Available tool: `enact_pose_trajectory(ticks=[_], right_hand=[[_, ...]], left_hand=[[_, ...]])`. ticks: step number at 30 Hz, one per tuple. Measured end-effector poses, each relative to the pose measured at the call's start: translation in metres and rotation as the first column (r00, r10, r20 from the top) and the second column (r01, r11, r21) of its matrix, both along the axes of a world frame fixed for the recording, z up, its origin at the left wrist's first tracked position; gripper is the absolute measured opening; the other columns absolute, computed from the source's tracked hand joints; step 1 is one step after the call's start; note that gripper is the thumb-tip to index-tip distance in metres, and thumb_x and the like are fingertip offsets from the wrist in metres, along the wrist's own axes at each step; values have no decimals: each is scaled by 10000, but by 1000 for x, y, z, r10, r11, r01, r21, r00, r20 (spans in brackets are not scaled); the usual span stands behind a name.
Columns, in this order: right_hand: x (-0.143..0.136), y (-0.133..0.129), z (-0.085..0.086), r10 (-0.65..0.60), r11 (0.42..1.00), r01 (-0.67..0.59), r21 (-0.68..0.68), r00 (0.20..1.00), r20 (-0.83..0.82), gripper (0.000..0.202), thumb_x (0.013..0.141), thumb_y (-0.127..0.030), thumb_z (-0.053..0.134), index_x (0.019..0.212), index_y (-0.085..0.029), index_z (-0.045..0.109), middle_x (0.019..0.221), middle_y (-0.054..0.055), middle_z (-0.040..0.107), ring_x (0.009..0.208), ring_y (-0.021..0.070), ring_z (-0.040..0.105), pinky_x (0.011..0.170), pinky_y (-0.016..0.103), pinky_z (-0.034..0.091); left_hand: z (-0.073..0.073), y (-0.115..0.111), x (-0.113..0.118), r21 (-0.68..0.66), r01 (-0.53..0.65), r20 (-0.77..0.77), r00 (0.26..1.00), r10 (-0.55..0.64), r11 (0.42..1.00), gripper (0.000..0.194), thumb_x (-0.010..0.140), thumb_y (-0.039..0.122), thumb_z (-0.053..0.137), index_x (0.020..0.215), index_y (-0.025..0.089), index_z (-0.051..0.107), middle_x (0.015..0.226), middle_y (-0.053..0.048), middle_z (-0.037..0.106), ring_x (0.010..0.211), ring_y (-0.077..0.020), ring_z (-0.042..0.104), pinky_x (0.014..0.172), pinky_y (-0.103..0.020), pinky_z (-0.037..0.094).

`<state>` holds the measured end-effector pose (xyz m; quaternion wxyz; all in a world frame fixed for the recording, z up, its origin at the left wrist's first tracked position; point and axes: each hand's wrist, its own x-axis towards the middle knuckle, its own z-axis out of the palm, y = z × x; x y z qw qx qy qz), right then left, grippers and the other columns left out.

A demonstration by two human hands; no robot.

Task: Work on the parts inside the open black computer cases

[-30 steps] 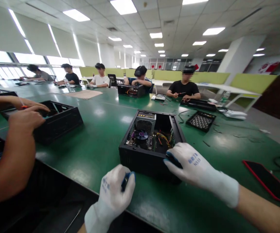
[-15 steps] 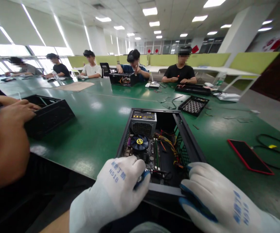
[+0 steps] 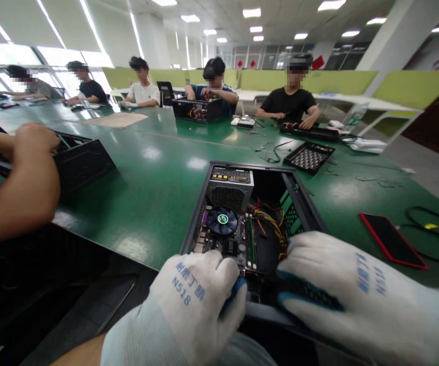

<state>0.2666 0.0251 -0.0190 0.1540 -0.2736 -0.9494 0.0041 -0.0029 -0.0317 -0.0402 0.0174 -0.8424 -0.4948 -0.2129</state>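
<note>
An open black computer case point(image 3: 198, 208) lies before me, its inside facing up. My left hand point(image 3: 204, 290), in a white glove with blue palm, is closed at the near left corner. Its fingertips are hidden, and I cannot make out what they hold. My gloved right hand point(image 3: 314, 284) reaches over the near right side, fingers bent and thumb below them. Whatever lies between its fingertips is dark and unclear. Inside the case are a power supply point(image 3: 230, 188), a round cooling fan point(image 3: 223, 220), a green memory stick point(image 3: 250, 241) and yellow-black cables point(image 3: 271, 223).
A red-edged black tablet point(image 3: 393, 240) and a black cable point(image 3: 433, 208) lie at right. Beyond my case is a black tray-like part point(image 3: 309, 156). A co-worker's arm point(image 3: 32, 178) works over another case point(image 3: 86, 162) at left. More people sit across the green table point(image 3: 147, 183).
My right hand has moved from the near right corner inward over the case. My left hand stays at the near edge, slightly further right in view. The fan's lit centre changed from yellow to greenish white.
</note>
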Motion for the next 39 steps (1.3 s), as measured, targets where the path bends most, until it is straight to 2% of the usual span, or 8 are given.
enact_pose_trajectory(ticks=[3, 8, 11, 16, 21, 29, 34, 39], right_hand=[[-39, 40, 9, 33, 999, -39, 24, 980, 196, 267, 967, -518, 635, 971, -268, 730, 932, 80, 744, 832, 252, 680, 770, 409, 514], [-87, 88, -19, 18, 994, -65, 88, 892, 452, 368, 929, -529, 694, 1038, -182, 743, 974, 134, 740, 905, 309, 686, 780, 414, 470], [-113, 95, -30, 58, 992, -111, 63, 831, 553, 308, 941, -454, 687, 1034, -168, 756, 985, 142, 753, 935, 312, 700, 782, 400, 463], [-138, 90, -37, 110, 987, -161, 28, 781, 615, 201, 952, -148, 573, 974, -162, 772, 983, 130, 776, 920, 283, 720, 785, 400, 459], [-128, 97, -31, 147, 983, -183, -5, 770, 621, 178, 916, -228, 633, 1022, -177, 766, 1018, 113, 776, 968, 291, 720, 805, 402, 464], [-83, 99, 4, -63, 997, 72, 11, 783, 618, 274, 959, -344, 548, 977, -205, 783, 944, 95, 785, 939, 266, 730, 793, 359, 463], [-56, 114, -2, -203, 979, 152, 135, 712, 672, 274, 912, -353, 584, 922, -181, 796, 920, 131, 778, 917, 289, 720, 767, 376, 447], [-57, 136, -7, -301, 953, 194, 232, 683, 665, 268, 907, -342, 585, 919, -178, 796, 902, 145, 773, 961, 313, 698, 756, 383, 425]], left_hand=[[-1, 0, 1, 8, -15, 17, 1000, 15, 1000, 187, 956, 317, 566, 788, 263, 503, 690, -4, 605, 558, -197, 606, 492, -330, 365], [-2, 0, 1, 31, -24, 24, 999, 23, 999, 222, 957, 326, 576, 768, 264, 479, 672, 5, 586, 539, -191, 581, 495, -330, 341], [-1, 0, 1, 37, -30, 33, 999, 29, 999, 223, 950, 320, 579, 757, 261, 484, 669, 3, 583, 537, -186, 573, 492, -329, 330], [-3, -1, 0, 22, -28, 21, 999, 28, 999, 209, 967, 328, 563, 781, 264, 493, 680, 5, 571, 554, -185, 557, 503, -334, 324], [-3, -4, 0, -4, -36, 19, 999, 36, 999, 198, 973, 326, 560, 800, 266, 484, 711, 6, 580, 578, -195, 555, 524, -356, 317], [1, -5, 1, -86, -53, 17, 998, 54, 995, 156, 971, 306, 533, 826, 273, 484, 748, 11, 587, 613, -214, 566, 554, -362, 330], [1, -5, 1, -81, -51, 24, 998, 53, 995, 175, 968, 300, 533, 807, 272, 469, 740, 15, 582, 604, -210, 566, 553, -354, 314], [1, -4, 1, -67, -63, 29, 997, 65, 996, 188, 972, 292, 526, 793, 272, 470, 732, 19, 580, 607, -215, 579, 559, -367, 312]])
